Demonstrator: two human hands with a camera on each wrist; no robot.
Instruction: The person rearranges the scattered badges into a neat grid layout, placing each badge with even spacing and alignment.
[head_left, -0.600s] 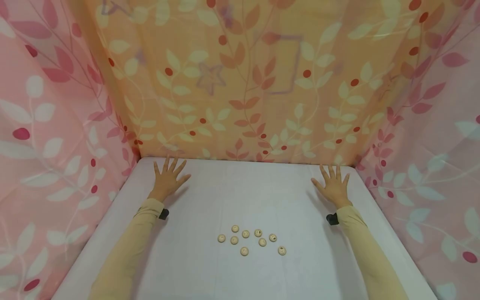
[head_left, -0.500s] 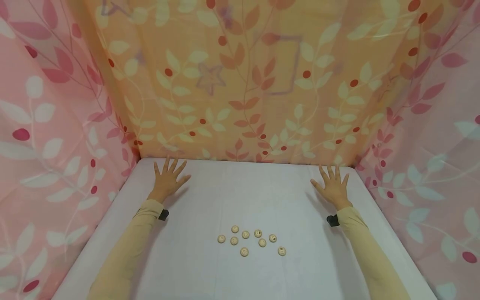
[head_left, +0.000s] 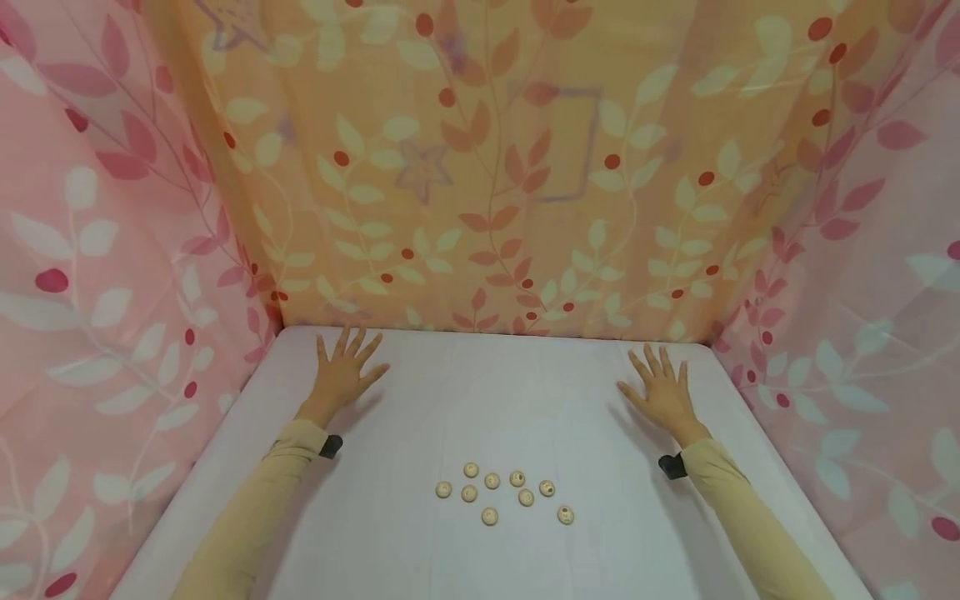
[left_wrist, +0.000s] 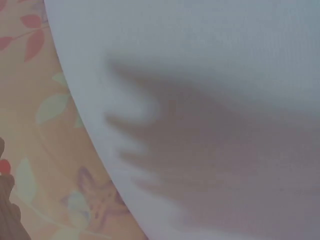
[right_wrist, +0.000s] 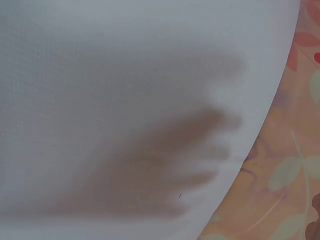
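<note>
You held your left hand (head_left: 339, 377) and right hand (head_left: 666, 396) well apart, fingers straight and spread, above the far left and far right of the white tabletop (head_left: 480, 400) — blurred shadows of them showed on it in both wrist views. Nine small, round, tan discs (head_left: 492, 481) lay in a loose cluster around the middle, nearer to you than your hands and between your beige sleeves (head_left: 247, 517). Beyond the far edge hung an orange, leaf-patterned curtain (head_left: 495, 167).
</note>
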